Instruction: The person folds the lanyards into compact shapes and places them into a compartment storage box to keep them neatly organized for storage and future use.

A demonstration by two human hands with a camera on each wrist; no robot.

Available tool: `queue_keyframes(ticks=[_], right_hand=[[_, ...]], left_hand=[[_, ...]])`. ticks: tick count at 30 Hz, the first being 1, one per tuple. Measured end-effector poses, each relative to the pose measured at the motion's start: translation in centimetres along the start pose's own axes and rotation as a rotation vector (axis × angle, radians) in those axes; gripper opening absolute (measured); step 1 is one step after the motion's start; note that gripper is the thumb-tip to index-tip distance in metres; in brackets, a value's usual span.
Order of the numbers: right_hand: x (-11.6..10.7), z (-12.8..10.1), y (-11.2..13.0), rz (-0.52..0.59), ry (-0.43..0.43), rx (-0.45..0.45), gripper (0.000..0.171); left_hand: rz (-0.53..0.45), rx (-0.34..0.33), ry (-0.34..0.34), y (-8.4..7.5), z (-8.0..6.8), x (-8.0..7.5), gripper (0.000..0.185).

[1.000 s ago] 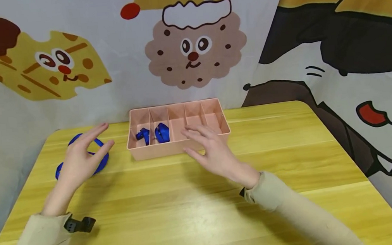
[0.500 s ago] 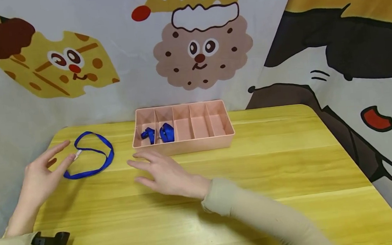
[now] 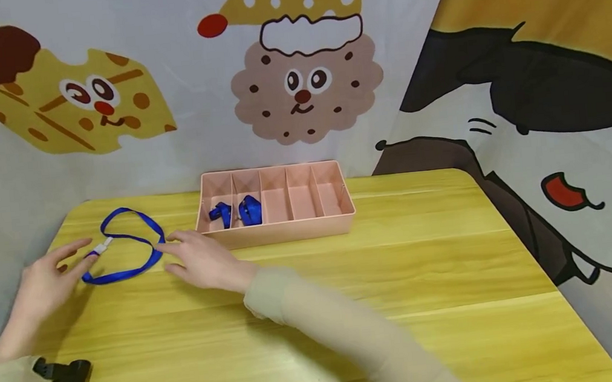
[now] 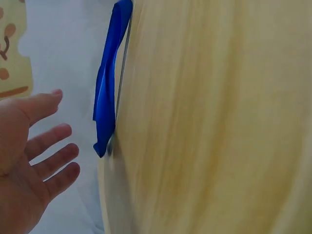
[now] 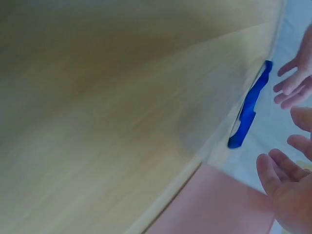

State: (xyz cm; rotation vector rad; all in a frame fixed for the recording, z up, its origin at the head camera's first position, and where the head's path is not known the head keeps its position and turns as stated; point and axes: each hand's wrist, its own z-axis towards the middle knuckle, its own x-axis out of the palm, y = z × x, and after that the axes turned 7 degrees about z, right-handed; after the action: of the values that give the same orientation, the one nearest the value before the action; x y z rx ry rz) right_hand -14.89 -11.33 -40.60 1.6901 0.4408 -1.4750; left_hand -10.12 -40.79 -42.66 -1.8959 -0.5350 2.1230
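Note:
A blue lanyard [image 3: 122, 276] with a white clip [image 3: 104, 245] lies in a loose loop at the table's left. My left hand [image 3: 46, 283] hovers at the clip side, fingers extended and relaxed. From the right, my right hand [image 3: 203, 260] reaches over, its fingertips overlapping the loop's right edge in the head view. Both wrist views show a gap between the hands and the lanyard [image 4: 106, 92], and nothing is held. Bundled blue straps [image 3: 222, 213] fill part of the leftmost compartment of a pink box [image 3: 282, 234]; another blue bundle [image 3: 250, 210] sits in the second.
The pink box stands at the table's back edge, just beyond my right hand, and its three right compartments hold nothing. A cartoon-printed cloth [image 3: 201, 121] hangs behind the wooden table [image 3: 426, 253]. A black band [image 3: 62, 373] is on my left sleeve.
My right hand has swept left from in front of the pink box to the lanyard's right side. My left hand has drawn back from over the lanyard to its left side and lowered.

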Motion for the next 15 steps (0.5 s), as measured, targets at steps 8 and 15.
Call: queue_keyframes(ticks=[8,15], right_hand=[[1.2,3.0,0.8,-0.049,0.050,0.005,0.046],[2.4,4.5,0.8,-0.044,0.163,0.001,0.047]], left_hand=[[0.065,-0.029,-0.006,1.2,0.3,0.3,0.051],[0.026,0.012,0.056,1.5,0.1,0.4,0.048]])
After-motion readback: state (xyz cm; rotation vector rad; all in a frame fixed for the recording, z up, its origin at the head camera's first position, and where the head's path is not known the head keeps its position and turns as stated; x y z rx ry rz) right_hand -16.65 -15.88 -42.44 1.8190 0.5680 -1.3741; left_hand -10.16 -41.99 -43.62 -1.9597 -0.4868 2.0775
